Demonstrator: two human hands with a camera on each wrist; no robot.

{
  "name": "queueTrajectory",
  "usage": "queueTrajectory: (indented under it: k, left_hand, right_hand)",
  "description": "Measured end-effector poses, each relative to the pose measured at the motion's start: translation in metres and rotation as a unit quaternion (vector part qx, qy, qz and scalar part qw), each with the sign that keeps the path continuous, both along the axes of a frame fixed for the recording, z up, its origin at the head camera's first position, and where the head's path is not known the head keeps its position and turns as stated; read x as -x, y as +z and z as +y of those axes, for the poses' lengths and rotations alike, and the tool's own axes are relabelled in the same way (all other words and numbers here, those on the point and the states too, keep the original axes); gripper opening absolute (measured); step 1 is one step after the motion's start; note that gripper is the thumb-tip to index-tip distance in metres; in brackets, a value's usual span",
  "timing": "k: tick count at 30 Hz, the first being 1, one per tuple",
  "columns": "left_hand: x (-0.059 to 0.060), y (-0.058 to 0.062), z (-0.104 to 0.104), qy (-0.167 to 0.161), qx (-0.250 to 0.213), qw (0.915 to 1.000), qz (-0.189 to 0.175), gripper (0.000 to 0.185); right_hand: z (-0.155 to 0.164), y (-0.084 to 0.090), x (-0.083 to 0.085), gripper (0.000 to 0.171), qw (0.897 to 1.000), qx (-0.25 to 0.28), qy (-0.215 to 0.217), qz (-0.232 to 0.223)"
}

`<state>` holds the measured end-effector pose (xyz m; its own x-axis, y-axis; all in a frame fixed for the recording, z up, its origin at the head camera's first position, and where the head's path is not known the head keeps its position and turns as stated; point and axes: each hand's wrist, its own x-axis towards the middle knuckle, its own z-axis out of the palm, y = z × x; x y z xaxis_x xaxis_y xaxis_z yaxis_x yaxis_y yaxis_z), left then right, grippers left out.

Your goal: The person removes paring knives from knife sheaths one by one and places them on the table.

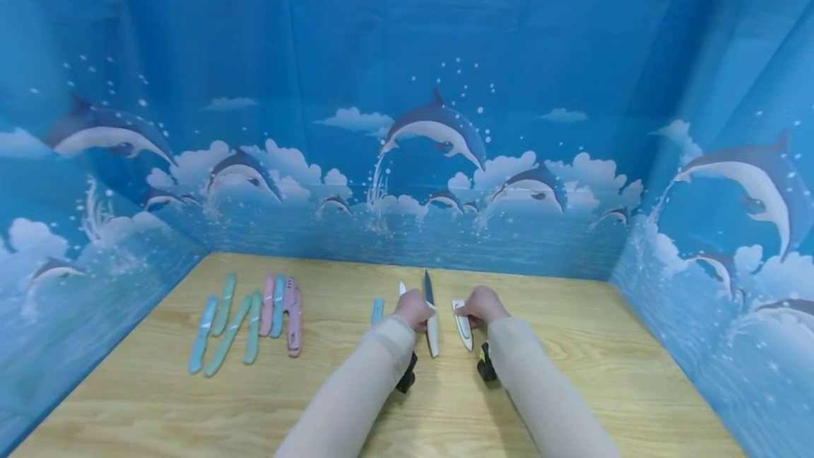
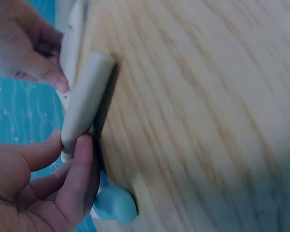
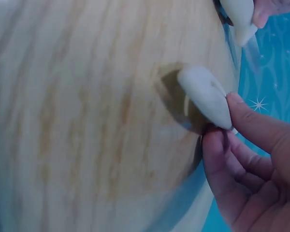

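Observation:
On the wooden table (image 1: 559, 345) my left hand (image 1: 415, 309) grips a knife by its white handle (image 1: 432, 336); its dark bare blade (image 1: 429, 287) points away from me. In the left wrist view the thumb and fingers (image 2: 70, 166) pinch the handle (image 2: 84, 104). Just to the right, my right hand (image 1: 481, 307) pinches a white sheath (image 1: 463, 325) lying beside the knife. The right wrist view shows the sheath (image 3: 205, 96) between thumb and fingers (image 3: 246, 154), one end raised off the wood. Knife and sheath lie apart.
A row of several sheathed knives, blue (image 1: 202, 334), green (image 1: 252, 327) and pink (image 1: 294, 316), lies at the left of the table. A small blue piece (image 1: 378, 310) lies left of my left hand. Blue dolphin-print walls (image 1: 439, 133) enclose three sides.

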<state>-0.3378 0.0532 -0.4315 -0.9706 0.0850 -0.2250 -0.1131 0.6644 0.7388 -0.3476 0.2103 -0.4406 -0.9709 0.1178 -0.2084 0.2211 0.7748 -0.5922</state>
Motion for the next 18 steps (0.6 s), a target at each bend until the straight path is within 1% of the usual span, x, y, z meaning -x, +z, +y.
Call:
queueTrajectory:
  k: [2, 4, 6, 9, 13, 15, 18]
  left_hand:
    - [-0.003, 0.001, 0.001, -0.007, 0.014, 0.9997, 0.021, 0.02]
    - [-0.005, 0.003, 0.001, -0.017, 0.029, 0.9983, 0.048, 0.02]
    - [-0.008, 0.006, 0.002, -0.027, 0.049, 0.9958, 0.073, 0.02]
    - [-0.009, 0.008, 0.004, -0.032, 0.096, 0.9893, 0.104, 0.02]
    - [-0.008, 0.01, 0.007, -0.03, 0.145, 0.984, 0.1, 0.02]
    - [-0.007, 0.01, 0.008, -0.03, 0.152, 0.9834, 0.094, 0.022]
    - [-0.008, 0.01, 0.009, -0.033, 0.16, 0.9812, 0.103, 0.03]
  right_hand:
    - [-0.003, 0.002, -0.001, 0.023, 1.0, -0.023, 0.0, -0.001]
    - [-0.005, 0.004, -0.002, 0.023, 0.999, -0.035, -0.001, 0.002]
    - [-0.007, 0.007, -0.003, 0.022, 0.999, -0.034, -0.008, 0.003]
    - [-0.008, 0.011, -0.005, 0.02, 0.999, -0.035, -0.015, 0.005]
    - [-0.009, 0.014, -0.007, 0.02, 0.999, -0.043, -0.021, 0.005]
    - [-0.009, 0.014, -0.008, 0.019, 0.999, -0.041, -0.025, 0.004]
    - [-0.01, 0.013, -0.009, 0.019, 0.999, -0.037, -0.026, 0.002]
